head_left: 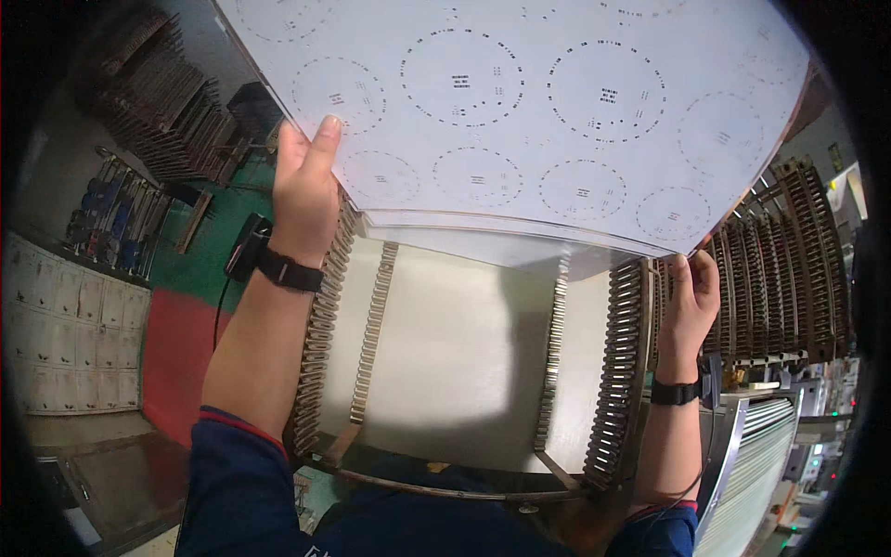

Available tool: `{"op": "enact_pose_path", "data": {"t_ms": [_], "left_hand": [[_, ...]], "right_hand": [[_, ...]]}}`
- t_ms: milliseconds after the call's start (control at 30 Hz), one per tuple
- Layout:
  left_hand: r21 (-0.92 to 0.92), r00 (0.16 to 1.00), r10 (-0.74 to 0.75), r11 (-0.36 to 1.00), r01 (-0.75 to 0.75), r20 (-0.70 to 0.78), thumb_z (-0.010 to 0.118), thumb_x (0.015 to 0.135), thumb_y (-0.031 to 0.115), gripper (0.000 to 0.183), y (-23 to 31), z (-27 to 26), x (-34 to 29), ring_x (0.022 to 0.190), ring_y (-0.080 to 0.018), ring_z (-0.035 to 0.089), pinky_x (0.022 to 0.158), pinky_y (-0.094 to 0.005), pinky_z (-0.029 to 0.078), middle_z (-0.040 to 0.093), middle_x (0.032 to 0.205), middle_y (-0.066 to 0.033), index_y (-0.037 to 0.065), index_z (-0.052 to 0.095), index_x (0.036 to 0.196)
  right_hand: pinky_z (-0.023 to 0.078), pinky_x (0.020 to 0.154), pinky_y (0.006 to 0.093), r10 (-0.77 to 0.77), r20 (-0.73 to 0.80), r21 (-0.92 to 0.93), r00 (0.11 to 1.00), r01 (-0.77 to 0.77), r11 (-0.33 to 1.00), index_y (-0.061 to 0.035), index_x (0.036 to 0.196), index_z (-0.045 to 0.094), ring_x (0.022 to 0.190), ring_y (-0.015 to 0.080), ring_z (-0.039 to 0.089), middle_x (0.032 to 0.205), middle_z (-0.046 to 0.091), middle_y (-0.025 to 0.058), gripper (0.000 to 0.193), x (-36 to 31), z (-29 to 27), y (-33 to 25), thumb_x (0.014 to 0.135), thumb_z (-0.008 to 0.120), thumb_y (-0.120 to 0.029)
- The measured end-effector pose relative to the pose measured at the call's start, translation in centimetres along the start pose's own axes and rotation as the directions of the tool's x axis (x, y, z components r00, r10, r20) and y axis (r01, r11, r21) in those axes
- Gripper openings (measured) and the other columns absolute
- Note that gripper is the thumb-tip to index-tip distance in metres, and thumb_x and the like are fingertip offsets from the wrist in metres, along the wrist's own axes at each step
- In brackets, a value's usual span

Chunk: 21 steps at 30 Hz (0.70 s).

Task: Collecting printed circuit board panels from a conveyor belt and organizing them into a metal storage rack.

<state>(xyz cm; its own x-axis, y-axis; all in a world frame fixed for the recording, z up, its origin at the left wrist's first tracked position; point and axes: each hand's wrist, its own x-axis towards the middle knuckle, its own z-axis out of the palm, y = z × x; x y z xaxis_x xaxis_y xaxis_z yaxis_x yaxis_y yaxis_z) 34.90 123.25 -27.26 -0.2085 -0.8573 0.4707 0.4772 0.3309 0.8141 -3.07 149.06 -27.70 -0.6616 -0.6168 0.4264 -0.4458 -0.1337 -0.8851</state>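
Observation:
A large white panel (538,139), printed with rings of small dark marks, fills the upper view at a tilt. My left hand (311,190) grips its left edge, with the thumb on the printed face. At the lower right corner, my right hand (691,297) holds the edge between bent fingers and thumb. Below the panel stands a rack with coil-like slotted rows, seen at its left row (320,357) and right row (620,371). A pale flat sheet (445,343) shows between those rows, partly shaded. The panel's near edge looks doubled; I cannot tell whether several sheets are held.
More slotted racks (770,269) stand at the right, and others (162,121) at the far left. A rack of upright thin panels (756,464) is close by my right forearm. Pale lockers (74,325) line the left. The floor there has green and red areas (176,353).

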Motion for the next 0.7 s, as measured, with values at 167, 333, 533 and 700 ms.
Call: {"op": "enact_pose_path", "data": {"t_ms": [167, 333, 533, 700], "left_hand": [[-0.054, 0.999, -0.038, 0.998, 0.036, -0.02, 0.042, 0.108, 0.014, 0.039, -0.1, -0.2, 0.1, 0.136, -0.0274, 0.044, 0.115, -0.044, 0.038, 0.04, 0.147, -0.02, -0.002, 0.031, 0.142], [0.4, 0.971, -0.062, 0.903, 0.154, -0.232, 0.046, 0.107, 0.022, 0.021, -0.1, 0.0, 0.0, 0.088, -0.0137, 0.063, 0.072, -0.0297, 0.057, 0.059, 0.101, -0.0082, 0.003, 0.045, 0.116], [0.252, 0.972, -0.111, 0.954, 0.163, -0.209, 0.048, 0.107, 0.028, 0.023, 0.2, 1.0, -0.9, 0.089, -0.0087, 0.055, 0.063, -0.0251, 0.047, 0.057, 0.108, -0.0031, 0.008, 0.042, 0.117], [0.27, 0.975, -0.146, 0.944, 0.189, -0.17, 0.05, 0.106, 0.025, 0.021, -0.2, 1.3, -0.8, 0.092, -0.0121, 0.055, 0.069, -0.0268, 0.048, 0.055, 0.106, -0.0022, 0.008, 0.043, 0.116]], "right_hand": [[0.05, 0.088, 0.0259, -0.13, 0.04, -0.166, 0.991, 0.134, 0.977, 0.0033, 0.12, 0.059, 0.095, 0.0098, 0.06, 0.104, 0.066, 0.0049, 0.021, -0.3, 0.5, 0.4, 0.1, 0.062, -0.003], [0.052, 0.083, 0.0264, -0.087, 0.056, -0.23, 0.995, 0.098, 0.968, 0.0038, 0.119, 0.06, 0.093, 0.0118, 0.062, 0.099, 0.067, 0.0061, 0.024, 0.6, 0.9, 1.4, 0.098, 0.066, -0.005], [0.052, 0.072, 0.0246, 0.05, 0.052, -0.289, 0.997, -0.033, 0.957, -0.0005, 0.114, 0.064, 0.079, 0.0084, 0.062, 0.088, 0.071, 0.0072, 0.019, 0.5, 0.5, 1.6, 0.097, 0.067, -0.009], [0.052, 0.076, 0.0277, 0.039, 0.08, -0.435, 0.996, -0.001, 0.9, 0.0, 0.112, 0.065, 0.082, 0.012, 0.065, 0.088, 0.071, 0.0099, 0.018, 0.7, 0.3, 2.1, 0.098, 0.066, -0.011]]}}
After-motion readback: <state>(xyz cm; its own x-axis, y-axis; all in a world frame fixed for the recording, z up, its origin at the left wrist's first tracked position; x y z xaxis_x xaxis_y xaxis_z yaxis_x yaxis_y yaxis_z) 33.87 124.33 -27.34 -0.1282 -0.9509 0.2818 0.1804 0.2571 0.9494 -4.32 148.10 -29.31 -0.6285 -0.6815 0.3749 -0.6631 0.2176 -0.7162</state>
